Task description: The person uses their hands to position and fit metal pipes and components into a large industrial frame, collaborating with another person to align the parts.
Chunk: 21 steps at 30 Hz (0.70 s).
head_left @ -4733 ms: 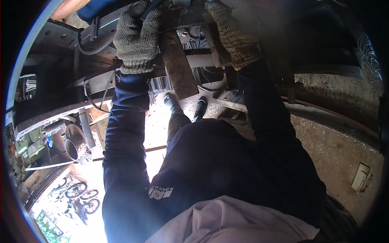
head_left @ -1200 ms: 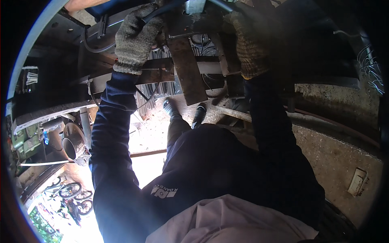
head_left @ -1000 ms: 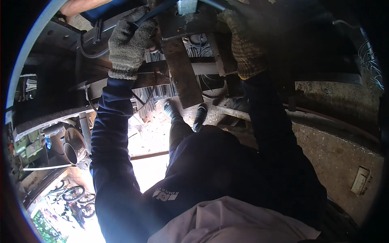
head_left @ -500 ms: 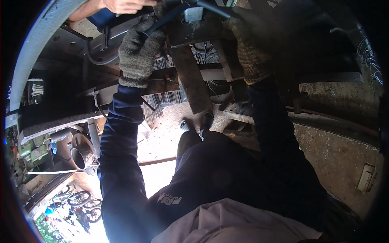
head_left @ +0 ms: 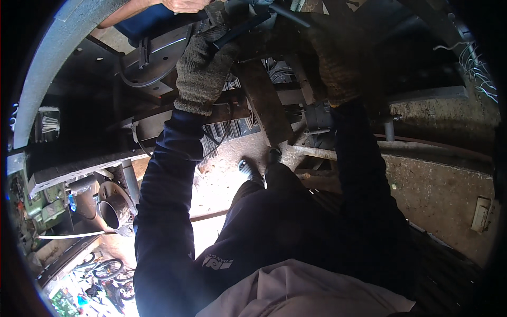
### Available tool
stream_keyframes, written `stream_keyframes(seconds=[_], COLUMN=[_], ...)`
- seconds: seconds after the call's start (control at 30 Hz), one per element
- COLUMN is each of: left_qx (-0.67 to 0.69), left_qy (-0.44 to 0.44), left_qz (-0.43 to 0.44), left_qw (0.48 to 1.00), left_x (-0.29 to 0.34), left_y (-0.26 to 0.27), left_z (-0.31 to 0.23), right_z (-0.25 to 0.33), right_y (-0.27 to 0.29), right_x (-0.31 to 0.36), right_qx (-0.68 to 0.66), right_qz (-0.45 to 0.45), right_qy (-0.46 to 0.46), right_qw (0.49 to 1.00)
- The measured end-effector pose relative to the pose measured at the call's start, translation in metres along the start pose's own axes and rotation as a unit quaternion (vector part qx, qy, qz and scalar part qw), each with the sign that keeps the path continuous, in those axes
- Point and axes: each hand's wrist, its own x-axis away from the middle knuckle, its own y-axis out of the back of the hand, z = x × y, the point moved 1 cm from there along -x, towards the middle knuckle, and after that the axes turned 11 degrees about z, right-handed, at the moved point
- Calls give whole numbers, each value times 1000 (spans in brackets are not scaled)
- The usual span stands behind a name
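My left hand (head_left: 206, 71), in a grey-brown knitted glove, is closed round a dark metal bar (head_left: 244, 29) that slants up to the right. My right hand (head_left: 335, 74), gloved alike and in deep shadow, is at the lower end of a second metal bar (head_left: 289, 15), its fingers closed round it as far as the dark shows. Both bars lean inward toward each other at the top edge; whether they join is cut off. Below and between my hands lies a dark metal frame with a flat upright plate (head_left: 266, 105).
Another person's bare hand (head_left: 185, 4) is at the top left, near my left glove. A curved grey metal rim (head_left: 39, 68) runs down the left. Thin rods (head_left: 232, 128) lie under the frame; a wide pipe (head_left: 113, 211) stands lower left. Loose wires (head_left: 478, 74) hang at right.
The view has shifted a little. My left hand and its bar have moved right, somewhat closer to my right hand. The other person's hand has shifted right too.
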Motion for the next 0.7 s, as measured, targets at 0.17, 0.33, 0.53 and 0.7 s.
stream_keyframes(seconds=[0.17, 0.33, 0.53, 0.7], left_qx=[-37, 158, 155, 123], left_qy=[-33, -29, -59, -37], left_qz=[-8, -21, -56, -47], left_qw=[999, 987, 985, 991], left_x=[-2, 2, 1, -1], left_y=[2, -1, 10, 6], left_z=[10, -5, 0, -4], right_z=[5, -2, -5, -2], right_y=[2, 2, -5, -3], right_x=[0, 4, 15, 6], right_qx=[10, 10, 25, -18], right_qz=[16, -17, -15, -35], right_qy=[-5, -13, -67, 0], right_qw=[1000, 1000, 997, 999])
